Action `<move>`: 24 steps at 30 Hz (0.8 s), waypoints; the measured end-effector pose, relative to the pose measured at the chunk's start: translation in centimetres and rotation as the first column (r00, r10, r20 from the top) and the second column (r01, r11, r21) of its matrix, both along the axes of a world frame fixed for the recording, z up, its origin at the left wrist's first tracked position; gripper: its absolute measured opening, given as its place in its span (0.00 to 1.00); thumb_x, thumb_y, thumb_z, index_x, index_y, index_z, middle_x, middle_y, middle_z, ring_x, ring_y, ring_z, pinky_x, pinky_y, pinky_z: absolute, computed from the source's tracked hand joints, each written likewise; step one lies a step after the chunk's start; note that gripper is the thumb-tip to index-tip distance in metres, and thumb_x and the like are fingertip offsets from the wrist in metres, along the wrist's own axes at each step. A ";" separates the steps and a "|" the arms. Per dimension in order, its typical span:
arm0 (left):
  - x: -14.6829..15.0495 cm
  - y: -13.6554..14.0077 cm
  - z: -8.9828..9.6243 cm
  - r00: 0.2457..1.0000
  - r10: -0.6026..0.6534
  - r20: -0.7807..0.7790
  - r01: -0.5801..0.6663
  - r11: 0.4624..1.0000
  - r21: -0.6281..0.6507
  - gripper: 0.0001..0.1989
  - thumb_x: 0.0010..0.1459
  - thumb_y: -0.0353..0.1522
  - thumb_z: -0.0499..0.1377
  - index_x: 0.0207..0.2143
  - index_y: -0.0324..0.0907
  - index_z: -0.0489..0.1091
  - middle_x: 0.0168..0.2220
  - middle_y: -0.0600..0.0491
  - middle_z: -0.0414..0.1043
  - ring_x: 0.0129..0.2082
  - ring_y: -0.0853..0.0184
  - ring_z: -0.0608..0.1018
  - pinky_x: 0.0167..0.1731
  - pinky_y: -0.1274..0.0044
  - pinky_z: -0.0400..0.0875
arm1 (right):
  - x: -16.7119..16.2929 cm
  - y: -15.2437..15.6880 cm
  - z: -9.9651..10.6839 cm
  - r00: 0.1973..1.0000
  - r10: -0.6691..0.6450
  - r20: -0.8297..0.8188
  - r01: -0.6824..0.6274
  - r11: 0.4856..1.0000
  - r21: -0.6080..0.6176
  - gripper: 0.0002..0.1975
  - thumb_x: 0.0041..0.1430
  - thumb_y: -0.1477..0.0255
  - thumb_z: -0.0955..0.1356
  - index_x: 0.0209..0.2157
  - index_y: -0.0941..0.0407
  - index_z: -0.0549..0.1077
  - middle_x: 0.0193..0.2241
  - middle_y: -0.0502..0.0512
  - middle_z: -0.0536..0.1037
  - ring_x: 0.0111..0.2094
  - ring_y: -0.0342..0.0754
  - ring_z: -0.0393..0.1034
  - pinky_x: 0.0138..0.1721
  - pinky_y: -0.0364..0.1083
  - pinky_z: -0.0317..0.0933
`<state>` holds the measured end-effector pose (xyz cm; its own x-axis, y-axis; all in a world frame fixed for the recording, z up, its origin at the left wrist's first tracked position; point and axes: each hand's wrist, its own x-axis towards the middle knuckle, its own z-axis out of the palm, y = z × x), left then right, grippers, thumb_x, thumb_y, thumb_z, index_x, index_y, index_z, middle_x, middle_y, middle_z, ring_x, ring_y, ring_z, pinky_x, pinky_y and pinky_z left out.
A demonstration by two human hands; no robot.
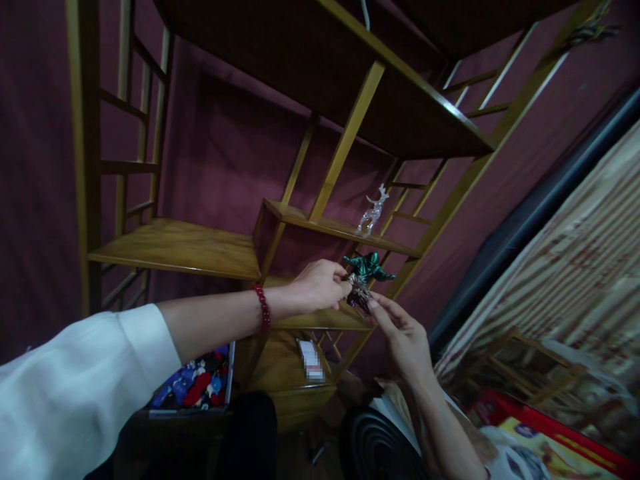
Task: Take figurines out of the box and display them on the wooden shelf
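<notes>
In the middle of the view, my left hand (323, 285) and my right hand (403, 333) pinch a small shiny figure-like piece (359, 292) from either side. Its upper part is glossy green with two outspread arms or wings. The lower part, between my fingertips, is brown and pleated or ribbed. Its exact kind I cannot make out. A red bead bracelet (262, 308) circles my left wrist. Just above and behind the piece, a clear deer figurine (373, 212) stands upright on a narrow shelf (333, 227) of the wooden shelving.
A wider wooden shelf (180, 247) is at left. Below lie a white label or card (311, 360) on a low shelf and a box of blue and red items (193, 383). A black round ribbed object (377, 443) stands at bottom; a striped curtain (550, 253) hangs right.
</notes>
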<state>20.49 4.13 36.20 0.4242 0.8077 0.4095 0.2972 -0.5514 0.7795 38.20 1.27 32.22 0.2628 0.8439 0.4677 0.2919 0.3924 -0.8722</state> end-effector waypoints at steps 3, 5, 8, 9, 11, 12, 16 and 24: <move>0.3 0.5 0.9 1.000 0.017 -0.022 -0.016 0.999 0.039 0.10 0.52 0.34 0.51 0.31 0.38 0.70 0.21 0.55 0.69 0.18 0.75 0.72 0.18 0.85 0.61 | 0.1 0.3 0.9 1.000 -0.015 0.006 0.015 1.000 0.016 0.21 0.41 0.61 0.71 0.38 0.57 0.73 0.32 0.54 0.78 0.33 0.47 0.72 0.35 0.43 0.66; 0.4 0.9 1.5 0.999 0.026 -0.023 -0.024 0.998 0.062 0.10 0.52 0.33 0.52 0.31 0.39 0.70 0.21 0.55 0.69 0.18 0.75 0.72 0.18 0.85 0.62 | 0.1 0.3 1.6 1.000 -0.017 0.014 0.017 0.999 0.040 0.20 0.42 0.61 0.71 0.37 0.57 0.74 0.32 0.54 0.78 0.33 0.46 0.71 0.34 0.43 0.66; 0.7 1.3 2.3 0.999 0.026 -0.028 -0.024 0.996 0.080 0.09 0.52 0.33 0.52 0.31 0.39 0.71 0.22 0.55 0.70 0.18 0.75 0.72 0.19 0.85 0.63 | 0.0 0.5 2.5 1.000 -0.011 0.022 0.009 0.997 0.074 0.19 0.42 0.61 0.70 0.36 0.57 0.74 0.33 0.55 0.78 0.33 0.47 0.72 0.34 0.43 0.67; 0.7 1.4 2.5 0.999 0.027 -0.028 -0.025 0.996 0.084 0.09 0.52 0.33 0.53 0.31 0.40 0.71 0.22 0.55 0.70 0.17 0.75 0.72 0.19 0.84 0.63 | 0.0 0.6 2.7 1.000 -0.015 0.027 0.013 0.997 0.080 0.19 0.42 0.61 0.71 0.35 0.57 0.74 0.33 0.55 0.78 0.33 0.47 0.72 0.34 0.44 0.67; 0.8 1.5 3.0 0.999 0.035 -0.030 -0.033 0.996 0.088 0.09 0.52 0.32 0.53 0.32 0.40 0.71 0.22 0.54 0.71 0.17 0.76 0.71 0.19 0.84 0.64 | 0.2 0.9 3.0 0.999 -0.033 0.035 0.030 0.995 0.092 0.19 0.41 0.61 0.71 0.35 0.58 0.74 0.32 0.55 0.78 0.33 0.47 0.72 0.33 0.43 0.67; 0.8 1.4 3.2 0.998 0.044 -0.034 -0.040 0.995 0.088 0.09 0.52 0.32 0.53 0.32 0.40 0.71 0.22 0.54 0.71 0.17 0.76 0.71 0.20 0.84 0.64 | 0.3 1.1 3.1 0.998 -0.041 0.037 0.038 0.994 0.099 0.19 0.41 0.61 0.71 0.35 0.58 0.74 0.32 0.55 0.78 0.33 0.47 0.72 0.33 0.43 0.67; 0.7 1.2 4.1 0.995 0.082 -0.050 -0.077 0.992 0.100 0.09 0.52 0.32 0.53 0.33 0.40 0.71 0.23 0.55 0.71 0.17 0.77 0.71 0.20 0.85 0.64 | 0.6 1.8 3.6 0.998 -0.047 0.030 0.043 0.992 0.122 0.19 0.41 0.62 0.71 0.35 0.58 0.74 0.31 0.54 0.77 0.32 0.46 0.72 0.32 0.43 0.67; 1.0 1.9 5.7 0.998 0.067 -0.002 -0.066 0.987 0.144 0.08 0.52 0.30 0.53 0.31 0.37 0.71 0.23 0.54 0.70 0.16 0.77 0.71 0.19 0.85 0.63 | 0.7 2.3 5.9 0.999 -0.030 0.013 0.029 0.992 0.126 0.16 0.39 0.63 0.72 0.32 0.57 0.75 0.29 0.53 0.77 0.30 0.44 0.71 0.29 0.40 0.66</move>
<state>21.51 5.99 41.95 0.3750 0.7672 0.5204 0.3420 -0.6363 0.6915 38.89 3.55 38.07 0.2791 0.7704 0.5732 0.3171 0.4895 -0.8123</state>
